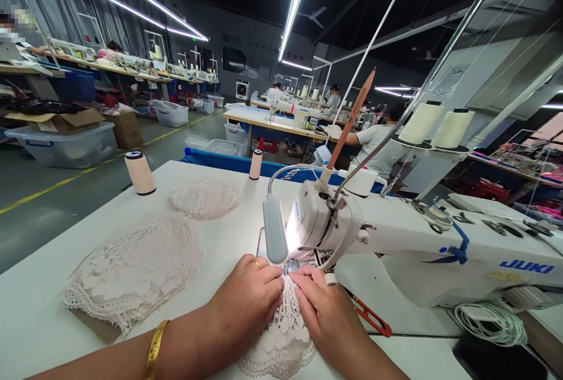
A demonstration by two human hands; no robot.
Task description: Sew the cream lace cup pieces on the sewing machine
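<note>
Pinches a pale lace piece (288, 333) in the grip of left hand (248, 298) and right hand (328, 306), one at either edge, tight up to the head (305, 221) of the white sewing machine (409, 221)! Lays the rest down on the worktop (220, 245). Reads JUKI in blue along the arm (526, 266), and again on that head; reads JUKI on a second machine (303, 116) farther off. Cannot make out the print on the tilted pencil (352, 119).
</note>
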